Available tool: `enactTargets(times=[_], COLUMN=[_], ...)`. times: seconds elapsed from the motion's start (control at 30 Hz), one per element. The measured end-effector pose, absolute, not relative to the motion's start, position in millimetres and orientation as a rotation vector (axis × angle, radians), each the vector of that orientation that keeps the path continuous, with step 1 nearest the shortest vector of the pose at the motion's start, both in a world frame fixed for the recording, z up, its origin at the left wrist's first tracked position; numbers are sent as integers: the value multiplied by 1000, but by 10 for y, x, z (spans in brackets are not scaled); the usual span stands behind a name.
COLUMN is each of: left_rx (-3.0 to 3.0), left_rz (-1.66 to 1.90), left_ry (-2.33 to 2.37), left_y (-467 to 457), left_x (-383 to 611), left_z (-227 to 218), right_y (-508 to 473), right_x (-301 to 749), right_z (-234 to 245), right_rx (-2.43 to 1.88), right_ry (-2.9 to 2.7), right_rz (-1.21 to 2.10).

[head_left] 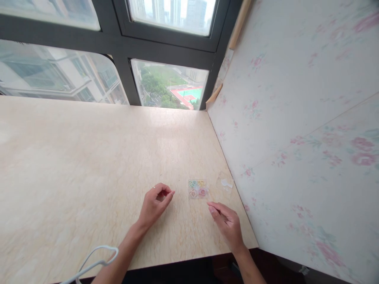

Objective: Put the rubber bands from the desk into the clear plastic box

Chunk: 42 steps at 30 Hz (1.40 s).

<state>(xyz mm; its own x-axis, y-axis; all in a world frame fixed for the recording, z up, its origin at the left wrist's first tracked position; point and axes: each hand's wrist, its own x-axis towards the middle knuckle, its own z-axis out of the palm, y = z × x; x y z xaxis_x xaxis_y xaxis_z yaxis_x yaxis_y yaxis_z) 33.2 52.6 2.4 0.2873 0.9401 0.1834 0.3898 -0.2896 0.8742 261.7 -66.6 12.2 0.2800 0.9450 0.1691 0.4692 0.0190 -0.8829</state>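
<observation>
My left hand (155,204) rests on the pale marble-patterned table (89,157), its fingers curled in toward the thumb; I cannot make out anything in them. My right hand (226,223) lies near the table's front right edge, fingers together and pointing toward a small clear box (197,189). The box holds coloured rings in green, yellow, orange and pink, sorted into compartments. It sits between the two hands, a little beyond their fingertips, touched by neither.
A small clear piece with a white bit (226,184) lies right of the box, by the floral-papered wall (296,138). A dark-framed window (168,83) runs along the table's far edge. A white wire loop (94,260) shows at the lower left.
</observation>
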Motion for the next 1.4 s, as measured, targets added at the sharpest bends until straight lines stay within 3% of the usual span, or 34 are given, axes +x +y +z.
enactTargets(times=[0.23,0.67,0.9,1.13,1.4], left_rx=[1607,1386,1366,1422,1514], left_rz=[1025,1116,1118,1120,1187], left_ry=[1206,1201,1202,1201,1214], left_y=[544,533,531,547,531], left_x=[328,293,284,291,261], left_z=[41,27,10,7,-9], right_y=[-438,171,85,-87,-147], right_x=[3019,3448,3327,3016,2533], right_z=[311,174,386,829,980], right_rx=[-1823,-2092,-2065,-1739,-1030], right_ry=[-1283,-1597,-1587,-1396,-918], right_rz=[346,511,389,501,1089])
